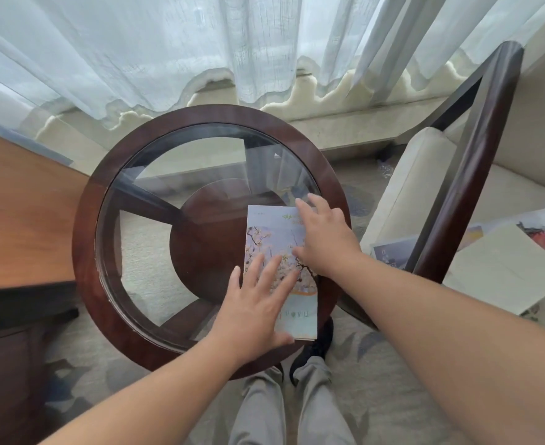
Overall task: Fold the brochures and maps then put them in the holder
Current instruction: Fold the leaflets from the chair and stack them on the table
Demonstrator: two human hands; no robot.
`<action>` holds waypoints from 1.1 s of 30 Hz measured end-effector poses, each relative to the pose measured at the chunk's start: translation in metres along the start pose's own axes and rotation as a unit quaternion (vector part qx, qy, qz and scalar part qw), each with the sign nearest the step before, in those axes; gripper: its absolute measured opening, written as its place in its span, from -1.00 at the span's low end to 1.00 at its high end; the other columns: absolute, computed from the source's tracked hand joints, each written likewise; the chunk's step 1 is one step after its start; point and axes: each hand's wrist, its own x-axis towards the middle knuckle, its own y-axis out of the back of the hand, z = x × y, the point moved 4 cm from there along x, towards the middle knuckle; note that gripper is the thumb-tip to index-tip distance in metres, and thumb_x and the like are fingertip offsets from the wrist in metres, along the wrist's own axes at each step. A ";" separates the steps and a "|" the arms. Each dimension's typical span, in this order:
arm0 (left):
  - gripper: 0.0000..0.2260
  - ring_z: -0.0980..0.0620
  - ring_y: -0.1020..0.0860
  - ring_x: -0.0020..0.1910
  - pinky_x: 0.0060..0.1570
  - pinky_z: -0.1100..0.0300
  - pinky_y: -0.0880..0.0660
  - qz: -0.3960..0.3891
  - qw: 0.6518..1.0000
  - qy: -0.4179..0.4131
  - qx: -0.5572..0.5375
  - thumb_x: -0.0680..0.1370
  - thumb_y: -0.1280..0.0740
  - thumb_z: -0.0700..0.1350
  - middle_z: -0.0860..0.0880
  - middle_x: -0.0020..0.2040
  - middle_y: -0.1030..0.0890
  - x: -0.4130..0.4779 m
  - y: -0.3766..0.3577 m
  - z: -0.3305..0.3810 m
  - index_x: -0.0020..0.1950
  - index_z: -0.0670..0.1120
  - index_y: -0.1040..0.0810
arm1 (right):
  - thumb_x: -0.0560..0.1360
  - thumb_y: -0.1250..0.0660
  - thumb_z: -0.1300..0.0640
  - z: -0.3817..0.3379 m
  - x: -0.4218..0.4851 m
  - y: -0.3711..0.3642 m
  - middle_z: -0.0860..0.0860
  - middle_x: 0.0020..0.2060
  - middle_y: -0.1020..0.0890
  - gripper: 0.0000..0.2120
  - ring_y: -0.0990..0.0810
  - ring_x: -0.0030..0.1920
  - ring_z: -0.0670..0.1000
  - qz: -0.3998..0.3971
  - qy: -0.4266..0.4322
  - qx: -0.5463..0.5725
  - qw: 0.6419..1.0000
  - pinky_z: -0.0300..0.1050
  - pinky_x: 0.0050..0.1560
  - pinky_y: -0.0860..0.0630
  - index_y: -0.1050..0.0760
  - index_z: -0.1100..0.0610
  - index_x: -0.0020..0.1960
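Paper (276,234) under flat left hand (258,303), right hand (325,242)

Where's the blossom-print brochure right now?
Head view: the blossom-print brochure lies flat on the near-right part of the round glass table, pressed under the left hand and right hand.

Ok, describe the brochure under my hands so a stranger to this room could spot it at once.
Find the round glass table with a dark wood rim by the white curtains. On its near right side a folded brochure lies under the left hand and right hand. Unlike the papers on the chair beside it, it is narrow, pale blue, with blossoming branches.
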 end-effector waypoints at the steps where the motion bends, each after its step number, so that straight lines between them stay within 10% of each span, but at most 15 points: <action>1: -0.02 -0.18 0.22 0.57 0.46 -0.30 0.04 -0.010 1.000 -0.011 0.008 0.37 -0.33 0.38 -0.08 0.61 0.18 -0.002 -0.005 0.001 0.58 0.13 0.19 | 0.46 -0.43 0.02 -0.001 0.002 0.000 0.00 0.51 -0.11 -0.18 -0.28 0.32 0.18 -0.007 0.003 -0.011 1.000 0.04 0.25 -0.40 -0.03 0.03 0.56; 11: -0.23 -0.27 -0.24 0.51 0.38 -0.30 -0.27 0.014 0.999 -0.021 0.037 0.33 -0.42 0.18 -0.18 0.51 -0.32 -0.010 0.000 0.000 0.50 0.00 -0.35 | 0.46 -0.37 0.21 0.003 0.007 -0.002 0.07 0.36 -0.24 -0.36 -0.33 0.20 0.18 0.014 -0.007 0.019 1.000 0.01 0.12 -0.43 -0.18 0.10 0.46; 26: -0.24 -0.21 -0.09 0.56 0.50 -0.17 -0.07 0.031 0.999 0.012 0.025 0.43 -0.26 0.34 -0.15 0.55 -0.22 0.010 0.012 -0.019 0.54 0.00 -0.24 | 0.44 -0.44 0.14 -0.010 0.043 0.014 0.07 0.43 -0.16 -0.21 -0.25 0.32 0.19 -0.008 0.020 -0.005 1.000 0.04 0.25 -0.42 -0.09 0.11 0.53; 33: -0.40 -0.17 0.00 0.58 0.53 -0.05 0.11 0.173 0.978 0.088 -0.069 0.61 -0.14 0.11 -0.21 0.59 -0.09 0.081 0.053 -0.038 0.58 -0.13 -0.13 | 0.46 -0.44 0.06 -0.005 0.042 0.016 0.08 0.47 -0.18 -0.19 -0.29 0.30 0.20 0.015 0.055 -0.067 0.996 0.00 0.28 -0.37 -0.06 0.14 0.55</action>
